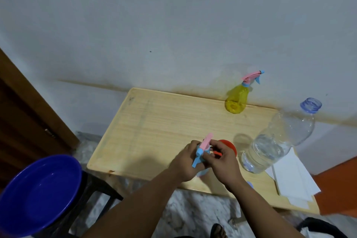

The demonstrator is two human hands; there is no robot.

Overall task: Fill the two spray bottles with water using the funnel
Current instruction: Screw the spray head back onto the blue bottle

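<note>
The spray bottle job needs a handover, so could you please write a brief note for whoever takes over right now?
Left hand grips the near spray bottle's body; right hand holds its pink-and-blue trigger head, so the head is being turned, direction unclear.
Orange plastic funnel lies just behind the hands on the pale wooden table.
Yellow spray bottle stands capped at the far edge.
Clear uncapped water bottle stands right, partly full.
Fill levels unclear; confirm both.

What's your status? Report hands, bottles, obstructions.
Both hands, left and right, gripping near spray bottle's head. Yellow spray bottle capped, by wall. Orange funnel behind right hand. Water bottle open.
</note>
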